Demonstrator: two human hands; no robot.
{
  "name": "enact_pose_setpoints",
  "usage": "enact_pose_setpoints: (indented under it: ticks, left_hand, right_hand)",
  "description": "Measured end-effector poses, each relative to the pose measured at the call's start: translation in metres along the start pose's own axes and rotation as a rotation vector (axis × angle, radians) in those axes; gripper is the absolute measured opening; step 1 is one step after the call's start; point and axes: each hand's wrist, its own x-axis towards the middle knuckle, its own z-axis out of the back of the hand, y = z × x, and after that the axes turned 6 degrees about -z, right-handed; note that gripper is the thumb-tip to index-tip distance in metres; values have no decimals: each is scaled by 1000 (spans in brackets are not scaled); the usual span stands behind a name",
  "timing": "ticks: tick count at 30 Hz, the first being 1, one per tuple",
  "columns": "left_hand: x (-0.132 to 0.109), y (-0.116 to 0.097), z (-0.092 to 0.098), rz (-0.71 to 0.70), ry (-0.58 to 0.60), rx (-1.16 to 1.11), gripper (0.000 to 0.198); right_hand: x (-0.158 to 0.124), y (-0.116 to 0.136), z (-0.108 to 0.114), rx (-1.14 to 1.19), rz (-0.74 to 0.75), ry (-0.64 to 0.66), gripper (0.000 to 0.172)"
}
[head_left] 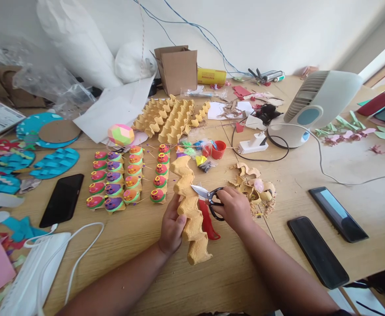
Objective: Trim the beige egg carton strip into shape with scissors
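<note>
My left hand point(171, 227) is wrapped round a long yellow strip of egg carton point(188, 206) and holds it above the wooden table point(139, 237). My right hand point(233, 208) grips black-handled scissors point(208, 195), whose open blades touch the strip's right edge. A red-handled tool point(208, 223) lies on the table just under the scissors. Painted egg-carton cups point(126, 180) in pink, purple, orange and green stand in rows to the left of the strip.
A heap of carton offcuts point(253, 186) lies right of my right hand. Stacked egg cartons point(169, 116), a cardboard box point(177, 68), a white fan point(314, 107) and a power strip point(253, 142) stand behind. Three phones point(62, 199) point(317, 250) point(337, 213) lie around.
</note>
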Motion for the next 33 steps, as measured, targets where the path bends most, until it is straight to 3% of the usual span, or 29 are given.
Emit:
enact_pose_setpoints:
  ticks: [10, 19, 25, 33]
  left_hand:
    - [-4, 3, 5, 39, 7, -2, 67]
    - [-6, 4, 6, -13, 41, 12, 63]
    - [-8, 5, 7, -8, 18, 43, 73]
    - [-10, 19, 16, -17, 69, -3, 67]
  right_hand:
    - [2, 0, -6, 147, -124, -63, 30]
    - [4, 4, -1, 135, -85, -50, 31]
    - [2, 5, -2, 149, -69, -25, 32]
    - [1, 5, -2, 128, -62, -18, 33]
